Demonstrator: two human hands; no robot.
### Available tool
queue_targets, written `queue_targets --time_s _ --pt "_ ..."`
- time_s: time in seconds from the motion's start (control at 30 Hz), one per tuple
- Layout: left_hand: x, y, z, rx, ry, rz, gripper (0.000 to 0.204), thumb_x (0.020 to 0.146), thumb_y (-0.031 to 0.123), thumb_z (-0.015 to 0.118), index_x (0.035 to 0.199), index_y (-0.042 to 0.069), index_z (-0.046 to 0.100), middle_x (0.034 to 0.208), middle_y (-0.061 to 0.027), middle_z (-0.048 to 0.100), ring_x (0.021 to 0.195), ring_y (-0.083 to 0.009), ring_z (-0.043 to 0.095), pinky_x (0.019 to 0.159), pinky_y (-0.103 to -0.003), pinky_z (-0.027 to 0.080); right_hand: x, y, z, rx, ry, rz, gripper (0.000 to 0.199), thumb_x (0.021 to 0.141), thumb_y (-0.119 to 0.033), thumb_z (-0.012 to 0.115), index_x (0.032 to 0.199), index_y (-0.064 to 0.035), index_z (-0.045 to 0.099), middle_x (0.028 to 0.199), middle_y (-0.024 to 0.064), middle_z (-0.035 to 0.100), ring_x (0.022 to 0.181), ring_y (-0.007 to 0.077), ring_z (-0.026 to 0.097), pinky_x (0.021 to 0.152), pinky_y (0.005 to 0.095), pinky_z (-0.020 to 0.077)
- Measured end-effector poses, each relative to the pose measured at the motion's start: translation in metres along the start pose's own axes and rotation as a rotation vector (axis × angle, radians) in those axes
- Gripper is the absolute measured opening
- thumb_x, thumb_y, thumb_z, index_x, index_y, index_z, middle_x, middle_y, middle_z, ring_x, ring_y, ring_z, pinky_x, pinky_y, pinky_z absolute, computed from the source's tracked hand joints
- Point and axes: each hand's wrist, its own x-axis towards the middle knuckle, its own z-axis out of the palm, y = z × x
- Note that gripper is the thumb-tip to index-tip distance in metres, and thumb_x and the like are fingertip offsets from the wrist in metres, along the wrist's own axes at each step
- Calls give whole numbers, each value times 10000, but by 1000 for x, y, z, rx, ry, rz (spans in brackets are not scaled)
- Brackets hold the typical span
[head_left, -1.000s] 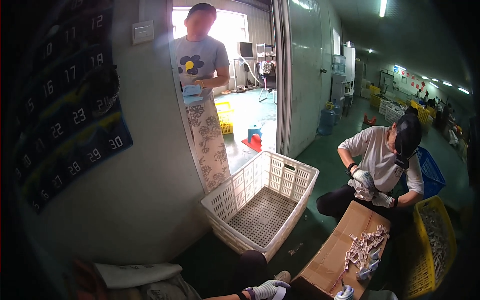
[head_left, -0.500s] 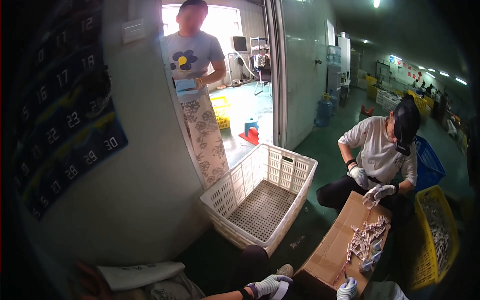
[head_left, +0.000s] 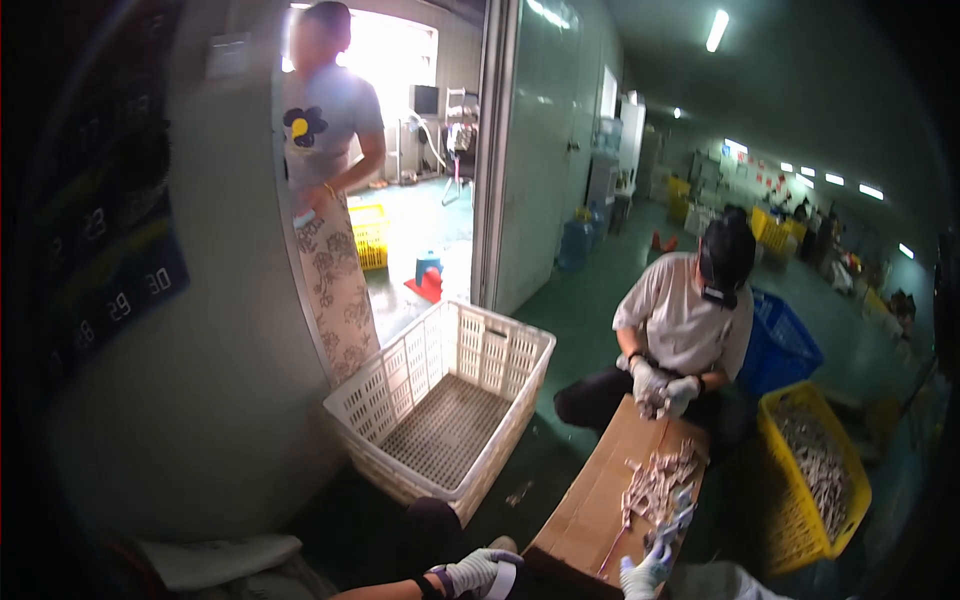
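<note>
My left hand (head_left: 474, 573), in a striped knit glove, is closed on a white band-like piece (head_left: 503, 579), whose kind I cannot make out. My gloved right hand (head_left: 643, 576) is over the near end of a cardboard box (head_left: 580, 510), thumb and a finger apart. Its fingertip reaches small clear-and-blue objects (head_left: 676, 518); blur hides whether it touches them. Beyond those lies a heap of small pale pinkish pieces (head_left: 658, 480) on the cardboard.
Across the box sits a co-worker (head_left: 690, 330), gloved hands together on something dark. A white plastic crate (head_left: 440, 420) stands left; a yellow crate (head_left: 815, 470) of pale pieces and a blue crate (head_left: 785, 340) stand right. Another person (head_left: 335, 150) stands in the doorway.
The view has swung right, so everything sits further left. My right hand has reached forward to the clear-and-blue objects; my left keeps its white piece. The co-worker's hands have come together.
</note>
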Motion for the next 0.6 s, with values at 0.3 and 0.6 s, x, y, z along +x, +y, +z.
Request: queue_targets --time_s 0.3,0.6 --pt "-15 94 79 -30 -252 -9 285 929 150 587 1202 81 624 983 -7 654 903 -103 597 857 -271 484 -80 -114 -63 1152 -728 -242 385 923 -211 587 1263 -45 518 1174 100 582 1144 235 516 954 357 428" --pt "72 128 97 -25 -318 -11 327 922 89 595 1217 -50 571 1122 -119 655 1015 -202 641 896 -319 515 -53 -127 -119 1548 -491 114 433 913 -258 642 1224 -4 478 1011 74 624 891 152 590 822 295 482"
